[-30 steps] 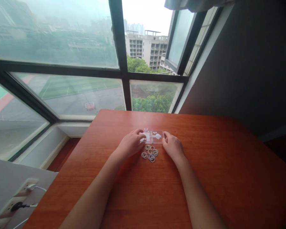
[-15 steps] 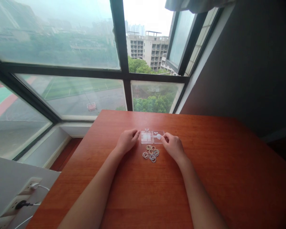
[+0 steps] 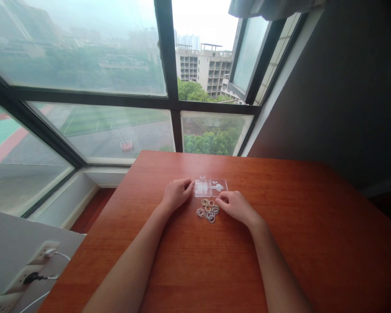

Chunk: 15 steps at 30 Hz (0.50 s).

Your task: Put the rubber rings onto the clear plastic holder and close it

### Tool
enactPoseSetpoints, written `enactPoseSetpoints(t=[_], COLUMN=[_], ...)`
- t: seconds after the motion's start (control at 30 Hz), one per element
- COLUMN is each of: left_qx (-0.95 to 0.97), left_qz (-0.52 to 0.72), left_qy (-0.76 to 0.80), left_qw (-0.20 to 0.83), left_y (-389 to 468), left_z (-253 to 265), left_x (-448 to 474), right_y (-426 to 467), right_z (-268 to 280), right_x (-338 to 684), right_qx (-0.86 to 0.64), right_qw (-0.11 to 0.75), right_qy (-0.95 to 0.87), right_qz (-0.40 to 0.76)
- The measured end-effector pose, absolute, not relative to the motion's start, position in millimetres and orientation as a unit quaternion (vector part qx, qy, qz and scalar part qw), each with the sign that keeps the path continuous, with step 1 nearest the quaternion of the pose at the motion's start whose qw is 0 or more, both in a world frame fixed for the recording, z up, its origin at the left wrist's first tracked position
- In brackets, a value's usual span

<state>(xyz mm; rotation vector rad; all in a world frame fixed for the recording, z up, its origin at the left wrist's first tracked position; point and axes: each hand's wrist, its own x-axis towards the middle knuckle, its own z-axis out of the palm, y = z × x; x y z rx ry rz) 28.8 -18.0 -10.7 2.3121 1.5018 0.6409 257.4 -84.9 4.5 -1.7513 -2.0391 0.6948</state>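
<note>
A small clear plastic box lies open on the table, its see-through lid folded out to the right. White shapes show on the box and lid. My left hand rests at the box's left edge, fingers bent and closed against it. In front of the box lies a loose pile of small pale rings, some overlapping. My right hand is just right of the pile and below the lid, its fingers loosely bent and apart. Its fingertips are close to the rings; nothing shows in them.
The reddish-brown wooden table reaches back to a dark window frame. A dark wall stands to the right. At lower left, a wall socket has plugs and cables.
My right hand has left the lid's right side and moved down toward the rings. My left hand stays by the box. The whole view has shifted slightly.
</note>
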Motion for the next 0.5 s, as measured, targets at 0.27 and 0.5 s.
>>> enactPoseSetpoints(t=[0.27, 0.5], left_qx=[0.816, 0.815], left_qz=[0.219, 0.221], left_qy=[0.517, 0.516], left_qw=[0.141, 0.141], left_y=[-18.7, -19.5], left_z=[-10.6, -9.9], left_x=[29.3, 29.5], right_y=[-85.9, -86.6], right_z=[3.5, 2.4], right_x=[251.0, 247.6], right_qx=[-0.601, -0.608], right_qw=[0.205, 0.186], right_qy=[-0.728, -0.728], right_qz=[0.259, 0.257])
